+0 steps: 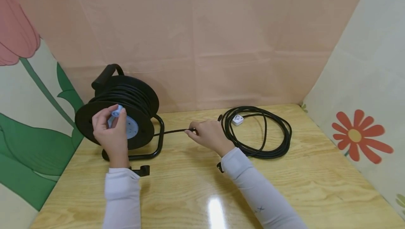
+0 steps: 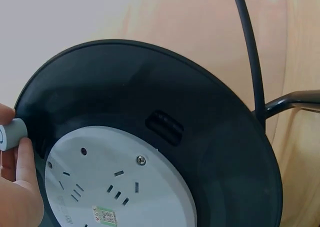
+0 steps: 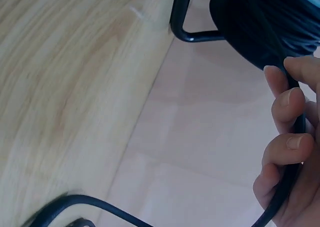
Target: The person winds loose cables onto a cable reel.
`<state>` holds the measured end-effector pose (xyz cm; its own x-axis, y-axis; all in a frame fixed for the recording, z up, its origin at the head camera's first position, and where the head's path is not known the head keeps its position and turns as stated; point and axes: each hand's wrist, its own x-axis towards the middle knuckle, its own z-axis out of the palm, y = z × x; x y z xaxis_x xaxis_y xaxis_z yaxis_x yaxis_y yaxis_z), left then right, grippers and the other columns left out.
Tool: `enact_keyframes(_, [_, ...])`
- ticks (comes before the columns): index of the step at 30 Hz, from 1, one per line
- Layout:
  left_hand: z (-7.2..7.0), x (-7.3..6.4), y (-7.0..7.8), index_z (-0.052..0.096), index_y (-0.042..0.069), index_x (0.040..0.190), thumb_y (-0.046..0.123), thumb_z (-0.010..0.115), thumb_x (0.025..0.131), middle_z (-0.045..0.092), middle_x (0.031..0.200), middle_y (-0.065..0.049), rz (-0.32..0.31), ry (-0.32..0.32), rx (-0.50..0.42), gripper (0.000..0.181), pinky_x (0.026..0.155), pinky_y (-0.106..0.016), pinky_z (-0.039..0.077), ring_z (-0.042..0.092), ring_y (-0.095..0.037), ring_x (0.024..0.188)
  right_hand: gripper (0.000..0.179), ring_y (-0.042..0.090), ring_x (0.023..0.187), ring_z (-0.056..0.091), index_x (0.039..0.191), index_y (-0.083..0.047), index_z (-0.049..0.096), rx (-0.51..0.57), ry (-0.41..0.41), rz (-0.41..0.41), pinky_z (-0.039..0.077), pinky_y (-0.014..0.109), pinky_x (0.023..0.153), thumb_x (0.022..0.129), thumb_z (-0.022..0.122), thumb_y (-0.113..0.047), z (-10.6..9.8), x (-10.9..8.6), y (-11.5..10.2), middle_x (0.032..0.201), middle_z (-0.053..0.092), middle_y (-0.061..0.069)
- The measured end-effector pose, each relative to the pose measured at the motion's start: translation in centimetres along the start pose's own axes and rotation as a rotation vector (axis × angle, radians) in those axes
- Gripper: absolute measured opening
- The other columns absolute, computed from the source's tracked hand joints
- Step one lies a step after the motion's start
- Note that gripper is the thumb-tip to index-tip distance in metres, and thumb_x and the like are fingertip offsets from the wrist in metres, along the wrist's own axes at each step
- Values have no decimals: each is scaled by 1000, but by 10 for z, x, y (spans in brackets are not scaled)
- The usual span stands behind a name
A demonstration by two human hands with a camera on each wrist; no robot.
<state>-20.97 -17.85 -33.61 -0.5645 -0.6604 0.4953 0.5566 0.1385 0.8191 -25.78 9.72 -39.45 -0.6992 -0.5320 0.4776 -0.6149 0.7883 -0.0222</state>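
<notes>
On the left of the table stands a black cable reel (image 1: 83,123) with dark cable (image 1: 129,93) wound on its drum. A pale socket panel (image 2: 120,177) fills the middle of its front disc. My left hand (image 1: 110,130) pinches the small pale knob (image 2: 14,134) near the disc's edge between thumb and fingers. To the right of the reel, my right hand (image 1: 212,135) grips the black cable (image 3: 286,184) with curled fingers. A stretch of cable (image 1: 174,131) runs nearly straight from that hand to the reel.
A loose coil of black cable (image 1: 278,148) lies right of my right hand, with a white plug (image 1: 237,119) inside its ring. The reel's tubular stand (image 1: 161,134) rests on the wooden table (image 1: 177,187). A pink wall covering (image 1: 227,46) rises behind.
</notes>
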Motion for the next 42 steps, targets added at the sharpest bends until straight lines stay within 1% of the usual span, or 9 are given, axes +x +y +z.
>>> enact_keyframes(9, [0,-5,-2,74,-5,101,11,82,84,56,107,5,39,-69,44,24,79,-21,54,59,-15,97,26,5,41,41,98,-24,75,-3,15,-17,34,26,36,98,63,-46,4,4,-11,59,61,-11])
enact_keyframes(13, [-1,-8,-2,73,-6,100,12,81,85,56,105,8,48,-105,76,24,78,-20,53,58,-13,95,31,9,49,49,93,-22,75,-15,36,0,46,34,58,96,63,-50,8,5,-15,63,64,-10])
enact_keyframes(18, [0,-12,-5,70,-10,100,6,77,87,54,103,9,40,-127,112,22,77,-19,51,56,-12,94,38,16,66,55,78,-21,71,-28,80,73,42,39,78,91,67,-57,15,4,-16,72,69,-8])
enact_keyframes(21, [-1,-14,-6,70,-9,96,3,78,86,56,102,5,77,-148,137,18,74,-18,52,56,-12,91,32,17,77,58,83,-21,71,1,45,88,41,39,85,94,65,-51,18,3,-17,81,71,-7])
enact_keyframes(27, [-5,-16,-3,73,-1,86,9,81,83,60,95,-2,197,-231,290,13,73,-15,52,56,-9,87,21,19,95,62,97,-19,72,64,-6,67,44,40,92,100,60,-36,21,6,-23,95,70,-4])
enact_keyframes(32, [-7,-16,3,74,3,85,12,81,84,62,92,-5,272,-343,435,12,72,-13,52,59,-12,87,26,15,88,62,99,-23,73,18,2,56,44,37,88,100,59,-44,22,8,-29,97,72,-9])
enact_keyframes(34, [-5,-18,7,73,3,85,16,80,86,63,90,-6,299,-373,510,15,69,-18,54,61,-15,85,26,15,84,60,98,-24,74,8,15,57,43,37,86,99,61,-46,23,8,-31,95,72,-10])
enact_keyframes(39, [-1,-20,14,68,1,84,26,79,89,64,83,-12,349,-377,639,27,64,-38,56,65,-25,77,25,15,81,61,95,-24,75,5,62,58,42,37,83,97,64,-47,27,7,-35,91,73,-10])
enact_keyframes(42, [0,-19,15,65,0,83,27,79,89,66,80,-14,336,-362,669,30,64,-42,55,64,-28,73,26,14,81,62,95,-24,76,1,62,58,42,36,84,96,65,-48,28,7,-36,91,73,-10])
